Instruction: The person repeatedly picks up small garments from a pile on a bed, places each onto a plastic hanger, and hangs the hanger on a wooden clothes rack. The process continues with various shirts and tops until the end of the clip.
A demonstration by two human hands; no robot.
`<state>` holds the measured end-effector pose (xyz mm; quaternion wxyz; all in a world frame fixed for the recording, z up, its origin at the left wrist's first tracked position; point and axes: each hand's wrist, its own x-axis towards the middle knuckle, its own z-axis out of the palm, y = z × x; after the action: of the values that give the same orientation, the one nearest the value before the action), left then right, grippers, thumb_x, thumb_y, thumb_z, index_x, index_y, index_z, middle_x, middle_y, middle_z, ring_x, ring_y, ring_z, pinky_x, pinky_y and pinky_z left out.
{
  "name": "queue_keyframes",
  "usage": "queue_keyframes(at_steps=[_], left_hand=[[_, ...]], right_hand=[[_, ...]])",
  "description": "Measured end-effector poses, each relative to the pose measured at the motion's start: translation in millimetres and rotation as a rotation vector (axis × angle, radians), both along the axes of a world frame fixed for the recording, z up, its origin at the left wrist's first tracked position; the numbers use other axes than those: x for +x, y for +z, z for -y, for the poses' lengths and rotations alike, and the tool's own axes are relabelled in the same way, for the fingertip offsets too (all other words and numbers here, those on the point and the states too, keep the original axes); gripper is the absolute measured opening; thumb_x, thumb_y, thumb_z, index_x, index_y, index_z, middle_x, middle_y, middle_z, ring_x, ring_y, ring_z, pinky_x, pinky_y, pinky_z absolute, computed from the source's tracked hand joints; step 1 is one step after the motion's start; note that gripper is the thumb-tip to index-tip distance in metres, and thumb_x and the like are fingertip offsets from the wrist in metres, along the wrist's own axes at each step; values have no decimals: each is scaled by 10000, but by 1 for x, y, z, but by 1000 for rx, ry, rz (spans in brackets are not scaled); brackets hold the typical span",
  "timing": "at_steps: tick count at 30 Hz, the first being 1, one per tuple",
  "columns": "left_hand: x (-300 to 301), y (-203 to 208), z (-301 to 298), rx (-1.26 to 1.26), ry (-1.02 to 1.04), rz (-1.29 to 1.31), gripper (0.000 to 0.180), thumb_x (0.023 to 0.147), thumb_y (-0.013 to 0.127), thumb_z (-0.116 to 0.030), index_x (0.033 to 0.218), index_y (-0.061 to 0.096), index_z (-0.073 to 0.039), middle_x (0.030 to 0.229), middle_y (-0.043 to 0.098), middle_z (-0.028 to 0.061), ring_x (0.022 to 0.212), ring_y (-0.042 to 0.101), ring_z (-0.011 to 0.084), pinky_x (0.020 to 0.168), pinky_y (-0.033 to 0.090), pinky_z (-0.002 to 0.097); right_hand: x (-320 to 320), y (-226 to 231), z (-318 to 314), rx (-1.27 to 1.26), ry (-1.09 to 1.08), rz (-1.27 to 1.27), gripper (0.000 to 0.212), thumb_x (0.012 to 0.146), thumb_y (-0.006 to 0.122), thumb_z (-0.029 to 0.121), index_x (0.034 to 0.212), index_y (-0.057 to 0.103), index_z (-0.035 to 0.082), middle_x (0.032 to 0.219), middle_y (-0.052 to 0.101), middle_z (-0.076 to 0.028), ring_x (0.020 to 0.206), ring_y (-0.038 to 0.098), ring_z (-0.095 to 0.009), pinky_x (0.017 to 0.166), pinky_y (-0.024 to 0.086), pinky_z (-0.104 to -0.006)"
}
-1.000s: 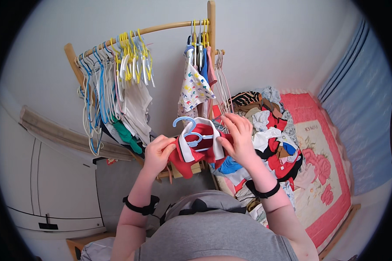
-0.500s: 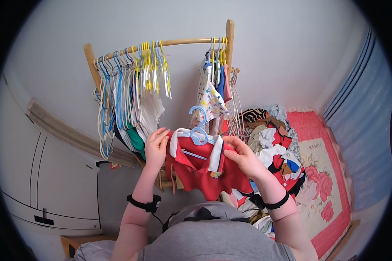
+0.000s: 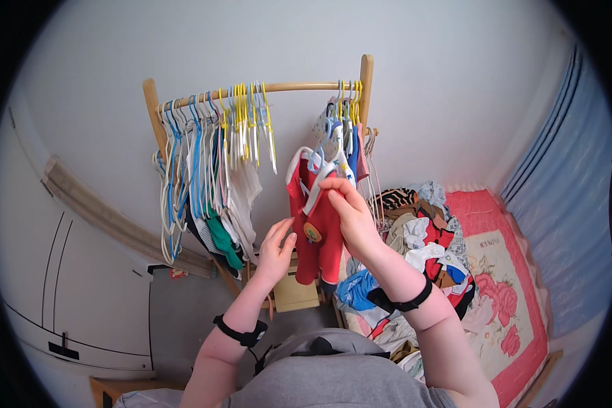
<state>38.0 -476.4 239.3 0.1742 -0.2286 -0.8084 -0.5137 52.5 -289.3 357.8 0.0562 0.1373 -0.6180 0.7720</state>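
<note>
A small red shirt (image 3: 319,241) with a white collar and a round orange patch hangs turned sideways on a light blue hanger (image 3: 317,158). At its collar and shoulder, my right hand (image 3: 352,216) pinches the cloth. My left hand (image 3: 276,253) is beside the shirt's left edge, its fingers apart and holding nothing. Just behind the hanger hook, several small garments, among them a patterned white top (image 3: 334,139), hang at the right end of the wooden rail (image 3: 299,87).
Many white, blue and yellow hangers (image 3: 241,129) crowd the rail's left part, with a green garment (image 3: 222,238) below. To the right, a clothes pile (image 3: 425,234) lies on a pink floral bedspread (image 3: 500,299). A yellowish box (image 3: 294,294) stands under the rack.
The shirt has turned from facing me to sideways and moved toward the rack. My left hand has let go of its shoulder and dropped lower; my right hand still grips it.
</note>
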Motion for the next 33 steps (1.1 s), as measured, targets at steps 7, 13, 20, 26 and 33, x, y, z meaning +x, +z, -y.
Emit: queue_keyframes(at_steps=[7, 13, 20, 26, 33], left_hand=[[1, 11, -4, 82, -51, 73, 375, 1001, 543, -210, 1321, 555, -14, 1312, 564, 167, 1222, 550, 324, 1018, 441, 366], [-5, 9, -5, 107, -79, 89, 371, 992, 551, -200, 1316, 563, -20, 1305, 572, 164, 1222, 552, 319, 1005, 449, 366], [-13, 0, 1, 82, -84, 93, 360, 996, 552, -178, 1326, 565, -34, 1319, 552, 136, 998, 608, 186, 867, 490, 294], [-21, -12, -6, 103, -158, 128, 372, 992, 561, -160, 1341, 549, -30, 1342, 524, 144, 1120, 584, 204, 903, 497, 301], [-30, -15, -7, 43, -187, 163, 400, 989, 565, -154, 1362, 521, -18, 1379, 489, 149, 1208, 554, 236, 930, 503, 324]], right_hand=[[-74, 34, 14, 192, -224, -255, 244, 1030, 444, 142, 1216, 570, 47, 1154, 571, -14, 1122, 467, -96, 1023, 329, -257], [-132, 49, 15, 259, -329, -259, 265, 1020, 456, 168, 1213, 573, 28, 1133, 567, -61, 1071, 508, -134, 964, 392, -280], [-155, 33, 34, 19, -158, 35, 319, 964, 539, 155, 1244, 576, 6, 953, 603, -65, 891, 577, -150, 804, 479, -289], [-163, -6, 19, 202, -46, -26, 409, 966, 545, 114, 1374, 529, 89, 1047, 575, 3, 894, 538, -74, 761, 461, -230], [-163, -18, -6, 947, -519, -336, 449, 879, 538, 51, 1327, 531, 8, 1182, 579, -214, 1070, 598, -372, 913, 494, -404]])
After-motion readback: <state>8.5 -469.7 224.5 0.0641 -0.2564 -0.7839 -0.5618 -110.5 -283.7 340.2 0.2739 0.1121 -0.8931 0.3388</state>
